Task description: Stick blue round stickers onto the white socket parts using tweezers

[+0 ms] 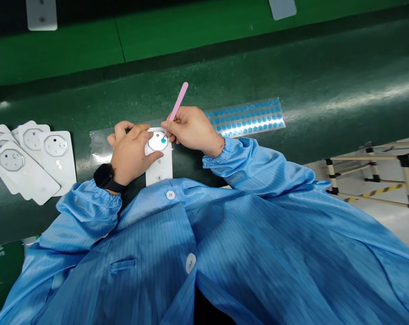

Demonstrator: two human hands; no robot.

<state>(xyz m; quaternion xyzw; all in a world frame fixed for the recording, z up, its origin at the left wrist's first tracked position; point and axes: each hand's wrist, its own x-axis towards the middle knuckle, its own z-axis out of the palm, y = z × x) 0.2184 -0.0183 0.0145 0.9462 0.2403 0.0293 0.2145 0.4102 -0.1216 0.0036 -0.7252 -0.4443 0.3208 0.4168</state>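
A white rectangular plate [159,171] with an octagonal recessed area lies on the green bench in front of me. My left hand [131,146], wearing a black watch, rests over the plate's left side, its fingers apart and its thumb stretched across the face. Pink tweezers [179,99] are pinched in my right hand [194,128], at the plate's right edge. Their lower end points at a small blue round sticker [163,140] inside the octagon. Partly under my right wrist, a clear sheet [245,118] carries rows of similar blue dots.
Several similar white plates [35,158] lie overlapping at the left. Another clear strip [99,143] shows beside my left hand. Across the bench [326,81], two more white plates [42,16] sit on a raised green surface. A tube-framed rack [369,158] stands at right.
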